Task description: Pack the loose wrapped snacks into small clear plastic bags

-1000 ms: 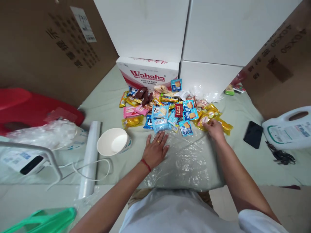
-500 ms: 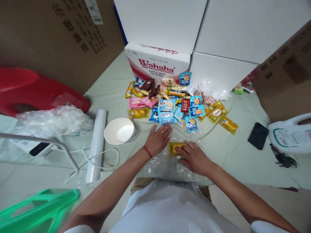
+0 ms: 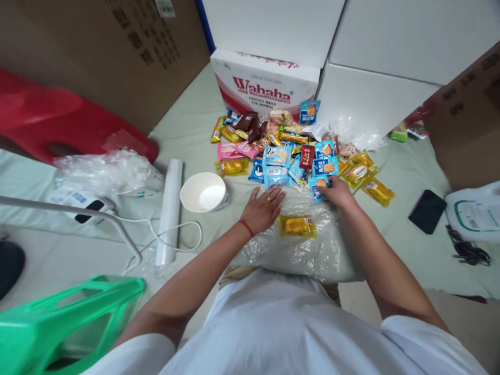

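Observation:
My left hand (image 3: 262,209) lies flat with fingers stretched out, at the upper left edge of a clear plastic bag (image 3: 308,255). On that bag rests a yellow-wrapped snack (image 3: 297,226), untouched by either hand. My right hand (image 3: 338,192) reaches to the front of a snack pile, its fingers closed at the right side of a small blue biscuit packet (image 3: 317,186). Its fingertips are partly hidden. Beside it in the pile are another blue biscuit packet (image 3: 325,165), a red packet (image 3: 307,156) and a larger light-blue snack packet (image 3: 277,155).
A white paper bowl (image 3: 203,192) and a roll of plastic film (image 3: 170,208) stand to the left, with a white cable nearby. Behind the snacks is a Wahaha carton (image 3: 265,86). A black phone-like object (image 3: 427,211) and a white jug (image 3: 474,213) are at right.
My right hand has left the yellow-wrapped snack on the plastic bag and moved forward and right to the blue biscuit packet. My left hand stays flat. The camera view has shifted slightly.

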Demonstrator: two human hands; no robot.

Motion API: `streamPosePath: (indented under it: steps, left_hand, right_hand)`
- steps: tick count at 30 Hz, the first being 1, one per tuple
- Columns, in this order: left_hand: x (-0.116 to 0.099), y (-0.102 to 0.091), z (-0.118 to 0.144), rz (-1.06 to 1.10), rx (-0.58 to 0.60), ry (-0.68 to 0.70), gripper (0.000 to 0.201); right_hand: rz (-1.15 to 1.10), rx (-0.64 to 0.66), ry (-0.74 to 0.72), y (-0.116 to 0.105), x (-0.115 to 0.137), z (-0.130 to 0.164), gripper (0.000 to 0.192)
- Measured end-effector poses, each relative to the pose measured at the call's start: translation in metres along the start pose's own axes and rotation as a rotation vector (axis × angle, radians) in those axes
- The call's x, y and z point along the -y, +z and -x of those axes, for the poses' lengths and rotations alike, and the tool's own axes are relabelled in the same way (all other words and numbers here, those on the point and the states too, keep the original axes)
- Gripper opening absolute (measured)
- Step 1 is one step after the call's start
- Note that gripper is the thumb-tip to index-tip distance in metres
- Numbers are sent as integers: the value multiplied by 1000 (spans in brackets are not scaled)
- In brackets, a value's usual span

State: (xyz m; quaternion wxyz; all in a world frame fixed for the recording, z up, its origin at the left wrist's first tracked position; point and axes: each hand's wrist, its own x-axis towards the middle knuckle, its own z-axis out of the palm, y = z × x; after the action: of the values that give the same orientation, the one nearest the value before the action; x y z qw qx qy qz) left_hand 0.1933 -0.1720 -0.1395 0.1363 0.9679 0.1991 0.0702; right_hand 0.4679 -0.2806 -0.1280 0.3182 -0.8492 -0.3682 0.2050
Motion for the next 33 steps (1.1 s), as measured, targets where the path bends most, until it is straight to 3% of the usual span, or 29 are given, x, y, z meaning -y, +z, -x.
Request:
streamPosePath:
  steps: [3,5,7,10,12,15,16,18,21,24,28,33]
  left_hand:
    - [0,1,0,28,2,-3,51]
    - [1,2,-1,45,0,-1,51]
    - [1,3,-1,58,-3,-4,51]
    - [1,3,-1,70,-2,-6,51]
    - [1,3,-2,79,7,-2,51]
    - [3,3,-4,106,23,-3,51]
    - [4,3,-5,120,28,-8,51]
    - [7,3,-7,162,37,-27,50]
    - [11,-5,-7,239,8,-64,48]
    - [6,-22,0,237,-150,-101,40]
    - [-24,-46,19,166,-383,-64,32]
    - [-68,-38,35,140,-245,273,37]
  right_hand:
    - [-343,2,145,-24,-18,2,39]
    - [-474,-64,147,-43,-23,4,37]
    - [-527,-214,48,-63,-20,8,35]
    - [-507,-441,-221,-93,-4,22,29]
    - [-464,-378,-345,-103,12,38,27]
    - [-328,68,-387,-84,38,69,29]
    - [-255,223,-402,-69,45,78,30]
    - [-83,392,-467,-34,53,91,31]
    - [168,368,-518,10,52,99,35]
    - [235,283,-506,26,42,100,37]
    - [173,229,-542,15,40,98,37]
    - [203,49,-579,-3,44,62,43]
